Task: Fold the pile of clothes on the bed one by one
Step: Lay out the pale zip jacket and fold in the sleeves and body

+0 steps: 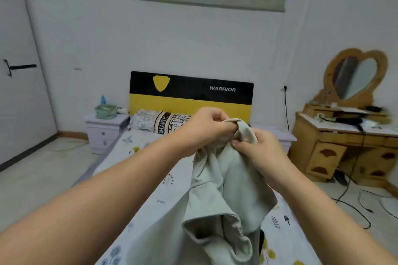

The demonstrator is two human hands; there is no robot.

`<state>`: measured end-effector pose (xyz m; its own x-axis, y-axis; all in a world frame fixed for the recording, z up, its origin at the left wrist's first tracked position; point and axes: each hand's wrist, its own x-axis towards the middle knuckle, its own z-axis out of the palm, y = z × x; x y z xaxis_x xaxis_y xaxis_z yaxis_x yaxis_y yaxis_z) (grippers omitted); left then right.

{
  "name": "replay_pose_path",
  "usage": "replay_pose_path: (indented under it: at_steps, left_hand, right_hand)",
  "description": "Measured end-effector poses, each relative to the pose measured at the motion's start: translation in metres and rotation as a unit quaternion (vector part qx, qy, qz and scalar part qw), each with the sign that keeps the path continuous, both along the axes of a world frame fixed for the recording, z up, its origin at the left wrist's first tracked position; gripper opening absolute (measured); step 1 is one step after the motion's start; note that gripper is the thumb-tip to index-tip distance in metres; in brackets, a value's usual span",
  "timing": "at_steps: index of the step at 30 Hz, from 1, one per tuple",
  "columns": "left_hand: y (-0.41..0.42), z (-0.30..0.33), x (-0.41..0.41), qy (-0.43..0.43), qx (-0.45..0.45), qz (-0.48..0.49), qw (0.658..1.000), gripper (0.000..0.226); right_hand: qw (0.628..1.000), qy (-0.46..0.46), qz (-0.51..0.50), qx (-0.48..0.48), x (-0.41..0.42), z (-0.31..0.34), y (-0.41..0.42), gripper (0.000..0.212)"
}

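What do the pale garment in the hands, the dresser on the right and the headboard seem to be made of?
Pale garment: soft matte fabric, probably cotton knit; it hangs in limp folds from the left hand and right hand.
Dresser: wood with a warm, slightly glossy finish; grain and carved drawer fronts show.
Headboard: smooth black and yellow panel; printed board or vinyl, cannot tell which.

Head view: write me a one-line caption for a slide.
Both hands, left hand and right hand, grip the top of a pale grey garment held up over a floral-sheeted bed.
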<state>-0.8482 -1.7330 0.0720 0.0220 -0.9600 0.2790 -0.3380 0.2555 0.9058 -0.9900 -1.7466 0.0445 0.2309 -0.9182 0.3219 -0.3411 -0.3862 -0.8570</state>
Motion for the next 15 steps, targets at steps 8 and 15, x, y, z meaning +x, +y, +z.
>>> replay_pose_path:
  at_steps: [8, 15]
  left_hand:
    - [0.049, -0.093, 0.025, -0.026, 0.140, -0.046, 0.989, 0.014]
    - [0.036, -0.054, 0.038, 0.047, 0.025, 0.006, 0.999, 0.022]
  right_hand:
    - [0.993, -0.073, -0.087, -0.027, -0.001, 0.013, -0.011, 0.017]
    - [0.983, 0.129, -0.130, 0.020, -0.037, -0.021, -0.010, 0.014]
